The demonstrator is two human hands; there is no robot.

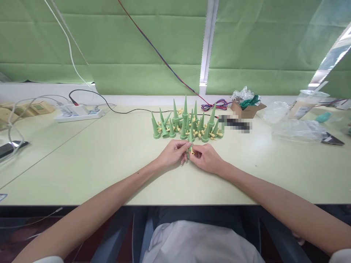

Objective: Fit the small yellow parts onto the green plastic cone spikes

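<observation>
My left hand (pixel 172 152) is closed on a small green cone (pixel 190 147), with its thumb and fingers pressed together around it. Opposite it, my right hand (pixel 208 157) pinches a small yellow piece (pixel 192 152) with a round open end, held against the green part. The fingertips of both hands meet here and hide much of the two pieces. Just beyond my hands stands a cluster of several pointed green cones (pixel 205 134), mostly upright, one leaning (pixel 163 128). Small yellow pieces (pixel 212 136) lie among them.
At the back left sits a white power strip (pixel 79 116) with cables. A cardboard box (pixel 244 110) with crumpled plastic stands behind to the right. Farther right are a tilted drink cup (pixel 301 104) and a clear plastic bag (pixel 300 130). A dark phone-like object (pixel 12 148) lies far left.
</observation>
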